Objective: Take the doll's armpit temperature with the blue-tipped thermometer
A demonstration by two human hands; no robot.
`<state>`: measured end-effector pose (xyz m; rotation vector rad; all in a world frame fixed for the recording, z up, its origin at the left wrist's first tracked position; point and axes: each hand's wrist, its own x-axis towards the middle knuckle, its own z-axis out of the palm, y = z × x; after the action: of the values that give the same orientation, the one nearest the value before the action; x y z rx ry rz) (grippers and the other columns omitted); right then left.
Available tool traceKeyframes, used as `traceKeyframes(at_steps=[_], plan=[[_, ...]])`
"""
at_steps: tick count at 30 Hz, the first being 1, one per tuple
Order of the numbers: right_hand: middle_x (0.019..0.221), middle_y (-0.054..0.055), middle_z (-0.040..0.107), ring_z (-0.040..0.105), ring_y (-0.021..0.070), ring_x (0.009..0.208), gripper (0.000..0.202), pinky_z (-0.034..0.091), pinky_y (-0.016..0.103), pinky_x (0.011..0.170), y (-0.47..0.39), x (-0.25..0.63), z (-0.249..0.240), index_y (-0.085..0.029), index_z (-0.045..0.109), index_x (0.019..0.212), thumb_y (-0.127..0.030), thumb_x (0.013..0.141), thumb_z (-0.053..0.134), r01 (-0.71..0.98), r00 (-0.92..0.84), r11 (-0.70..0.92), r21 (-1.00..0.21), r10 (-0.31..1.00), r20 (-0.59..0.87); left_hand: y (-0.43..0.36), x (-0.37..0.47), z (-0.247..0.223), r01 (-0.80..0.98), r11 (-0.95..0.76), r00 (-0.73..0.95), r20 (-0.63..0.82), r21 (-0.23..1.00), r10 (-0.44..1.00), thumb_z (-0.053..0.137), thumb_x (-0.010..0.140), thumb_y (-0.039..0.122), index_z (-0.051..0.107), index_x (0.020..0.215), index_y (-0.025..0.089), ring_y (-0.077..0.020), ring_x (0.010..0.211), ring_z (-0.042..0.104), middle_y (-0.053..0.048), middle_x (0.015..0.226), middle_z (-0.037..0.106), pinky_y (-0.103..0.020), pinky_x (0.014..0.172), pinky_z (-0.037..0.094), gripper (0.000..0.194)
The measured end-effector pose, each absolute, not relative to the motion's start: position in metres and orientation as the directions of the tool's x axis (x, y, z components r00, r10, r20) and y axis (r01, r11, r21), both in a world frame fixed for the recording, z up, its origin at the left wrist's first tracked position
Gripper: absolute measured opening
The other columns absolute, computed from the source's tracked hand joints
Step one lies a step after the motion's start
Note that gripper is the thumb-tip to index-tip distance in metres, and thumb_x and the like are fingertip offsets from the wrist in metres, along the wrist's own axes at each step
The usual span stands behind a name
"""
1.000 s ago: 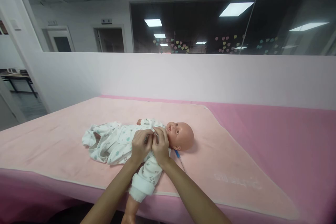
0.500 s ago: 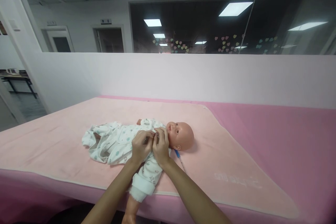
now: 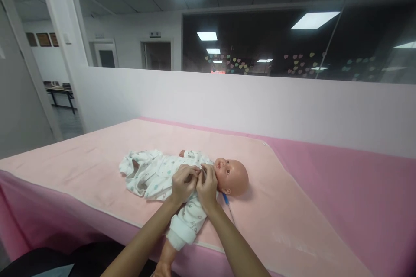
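Note:
A baby doll (image 3: pixel 234 177) lies on its back with its head to the right. It wears a white baby romper (image 3: pixel 152 175) with a small green and grey print. At the upper chest, just below the doll's chin, my left hand (image 3: pixel 183 185) pinches the romper's front cloth. My right hand (image 3: pixel 207 187) pinches it too, close against the left, fingertips almost touching. The exact bit between the fingers is hidden. One doll arm with a fluffy white cuff (image 3: pixel 182 230) stretches towards me between my forearms, its hand past the table edge.
A peach-coloured mat (image 3: pixel 276 207) covers most of the pink table cover (image 3: pixel 351 181). Beside the doll's neck lies a thin strip with a blue end (image 3: pixel 225 199). A low white wall (image 3: pixel 247 104) with a window above it runs behind the table.
The view has swung left, so the doll and table appear farther right. Both hands stay pinched at the romper's upper chest, with only slight finger movement.

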<state>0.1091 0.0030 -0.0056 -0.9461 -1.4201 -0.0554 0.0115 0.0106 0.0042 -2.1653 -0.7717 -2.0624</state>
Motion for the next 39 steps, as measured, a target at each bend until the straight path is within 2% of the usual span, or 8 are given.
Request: traceKeyframes(at_steps=[6,12,21,26,34,39], plan=[[0.090,0.008,0.060,0.060,0.0177,0.084,0.023,0.052,0.031,0.072,0.0026,0.1063,-0.0068,-0.018,0.051,0.105,-0.018,0.084,0.043,0.465,0.339,0.644,-0.608,0.505,0.794,0.0118,0.0121,0.0029,0.400,-0.865,0.016,0.942,0.302,0.336,0.053,0.079,0.015,0.051,0.062,0.020,-0.0155,0.070,0.060,-0.004,0.075,0.068,-0.032,0.067,0.049,0.017],[0.090,0.008,0.061,0.060,0.0179,0.082,0.025,0.052,0.032,0.072,0.0022,0.1045,-0.0061,-0.017,0.050,0.108,-0.018,0.083,0.045,0.421,0.378,0.632,-0.651,0.530,0.759,0.0107,0.0126,0.0044,0.406,-0.853,0.028,0.928,0.329,0.371,0.051,0.079,0.014,0.051,0.063,0.020,-0.0151,0.071,0.061,-0.004,0.078,0.069,-0.032,0.069,0.049,0.018],[0.095,0.010,0.060,0.060,0.0182,0.086,0.028,0.051,0.032,0.073,-0.0005,0.1035,-0.0031,-0.016,0.048,0.113,-0.019,0.085,0.041,0.413,0.370,0.604,-0.682,0.573,0.731,0.0104,0.0135,0.0059,0.433,-0.835,0.044,0.917,0.339,0.396,0.050,0.079,0.013,0.050,0.064,0.021,-0.0142,0.071,0.060,-0.003,0.080,0.069,-0.032,0.071,0.048,0.017],[0.095,0.010,0.060,0.059,0.0167,0.082,0.028,0.050,0.031,0.072,0.0003,0.1040,-0.0033,-0.016,0.048,0.114,-0.021,0.087,0.038,0.395,0.377,0.606,-0.690,0.578,0.723,0.0118,0.0134,0.0054,0.436,-0.836,0.076,0.912,0.332,0.402,0.050,0.079,0.012,0.050,0.065,0.021,-0.0143,0.069,0.061,-0.002,0.078,0.069,-0.032,0.071,0.047,0.016],[0.096,0.010,0.060,0.058,0.0190,0.089,0.026,0.048,0.035,0.076,0.0032,0.1045,-0.0038,-0.016,0.051,0.107,-0.018,0.087,0.035,0.419,0.391,0.609,-0.674,0.549,0.739,0.0117,0.0125,0.0046,0.458,-0.846,0.195,0.897,0.273,0.396,0.047,0.076,0.010,0.050,0.064,0.021,-0.0158,0.070,0.060,-0.003,0.074,0.067,-0.032,0.069,0.046,0.017],[0.094,0.009,0.060,0.057,0.0189,0.088,0.024,0.048,0.034,0.076,0.0007,0.1046,0.0001,-0.017,0.053,0.102,-0.018,0.085,0.036,0.413,0.386,0.625,-0.662,0.538,0.749,0.0095,0.0110,0.0053,0.473,-0.841,0.176,0.907,0.262,0.382,0.046,0.073,0.009,0.053,0.072,0.021,-0.0170,0.071,0.060,-0.003,0.074,0.065,-0.032,0.070,0.046,0.014]])
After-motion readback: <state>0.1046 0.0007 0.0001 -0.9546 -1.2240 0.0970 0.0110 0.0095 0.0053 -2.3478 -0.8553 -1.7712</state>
